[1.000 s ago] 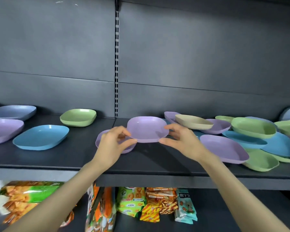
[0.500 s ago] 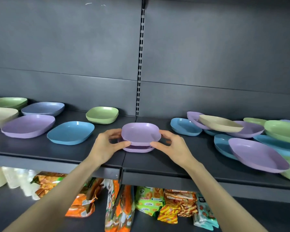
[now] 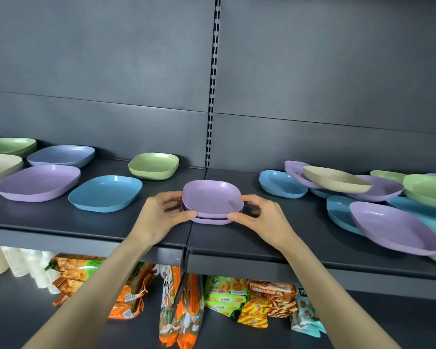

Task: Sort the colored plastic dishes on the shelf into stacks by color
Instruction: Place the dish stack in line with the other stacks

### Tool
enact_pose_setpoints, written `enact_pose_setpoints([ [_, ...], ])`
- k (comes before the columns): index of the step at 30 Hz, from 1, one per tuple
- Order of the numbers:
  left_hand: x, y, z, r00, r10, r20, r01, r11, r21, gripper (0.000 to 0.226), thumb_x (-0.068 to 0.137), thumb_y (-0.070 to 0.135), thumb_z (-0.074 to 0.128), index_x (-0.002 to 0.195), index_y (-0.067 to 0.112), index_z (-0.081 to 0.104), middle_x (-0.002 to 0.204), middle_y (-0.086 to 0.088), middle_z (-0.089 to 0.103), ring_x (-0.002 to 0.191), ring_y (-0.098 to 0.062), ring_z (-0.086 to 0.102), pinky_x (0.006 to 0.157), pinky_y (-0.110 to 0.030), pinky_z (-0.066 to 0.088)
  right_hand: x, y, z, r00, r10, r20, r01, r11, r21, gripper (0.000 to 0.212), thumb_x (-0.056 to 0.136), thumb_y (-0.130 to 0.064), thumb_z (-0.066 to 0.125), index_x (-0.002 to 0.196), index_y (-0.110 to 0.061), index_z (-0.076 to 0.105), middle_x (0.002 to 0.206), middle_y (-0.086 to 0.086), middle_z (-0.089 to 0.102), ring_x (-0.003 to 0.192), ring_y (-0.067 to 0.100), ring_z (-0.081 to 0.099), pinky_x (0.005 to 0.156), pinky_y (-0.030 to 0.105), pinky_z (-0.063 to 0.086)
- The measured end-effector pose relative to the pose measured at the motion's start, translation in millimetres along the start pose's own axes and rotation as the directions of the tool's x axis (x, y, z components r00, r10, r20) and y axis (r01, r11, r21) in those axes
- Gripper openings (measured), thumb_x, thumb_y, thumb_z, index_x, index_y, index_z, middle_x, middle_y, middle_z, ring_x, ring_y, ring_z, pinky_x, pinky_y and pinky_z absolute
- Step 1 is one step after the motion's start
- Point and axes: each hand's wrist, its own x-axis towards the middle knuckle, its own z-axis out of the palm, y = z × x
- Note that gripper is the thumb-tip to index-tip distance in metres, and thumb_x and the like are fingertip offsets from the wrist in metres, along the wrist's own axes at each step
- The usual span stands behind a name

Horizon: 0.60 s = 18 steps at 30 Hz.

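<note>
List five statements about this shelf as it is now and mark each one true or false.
1. The left hand and right hand both grip the top purple dish at its sides. True.
2. That dish sits over a second purple dish on the shelf. True.
3. The beige dish on the right lies flat on bare shelf. False: it rests tilted on the pile of dishes.
4. The lower shelf holds more plastic dishes. False: it holds snack packets and pale bottles.
5. A green dish sits behind the blue dish left of the hands. True.
</note>
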Motion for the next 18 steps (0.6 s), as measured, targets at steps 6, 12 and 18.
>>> enact_pose_setpoints([
  [6,-0.8,1.4,-0.5,0.999,-0.038,0.016,0.039,0.999,-0.038,0.048,0.067,0.007,0.081,0.112,0.012,0.064,0.113,-0.003,0.066,0.100,-0.009,0.064,0.092,-0.027,0.050,-2.5,-0.9,-1.4,1.000,-0.005,-0.019,0.005,1.000,-0.007,0.061,0.073,-0.046,0.075,0.126,-0.020,0.059,0.127,-0.006,0.059,0.112,0.010,0.054,0.096,0.026,0.046],
  [12,-1.9,7.2,0.1,0.991,-0.087,0.098,0.089,0.996,-0.024,0.063,0.069,0.001,0.079,0.126,0.011,0.055,0.098,0.015,0.062,0.093,-0.004,0.062,0.092,-0.026,0.048,-0.6,-0.6,-0.7,1.000,-0.002,0.017,0.002,1.000,-0.025,0.058,0.073,-0.042,0.076,0.124,-0.019,0.060,0.135,-0.007,0.050,0.115,0.012,0.052,0.090,0.016,0.041],
  [18,-1.7,5.4,2.7,0.987,-0.075,0.142,0.069,0.997,0.044,0.067,0.070,-0.005,0.077,0.131,0.008,0.051,0.107,0.008,0.063,0.088,0.002,0.060,0.082,-0.012,0.048,-3.2,-1.4,-1.1,0.998,0.037,0.054,-0.036,0.999,-0.025,0.068,0.075,-0.042,0.075,0.135,-0.021,0.051,0.136,-0.004,0.054,0.119,0.013,0.052,0.093,0.022,0.041],
])
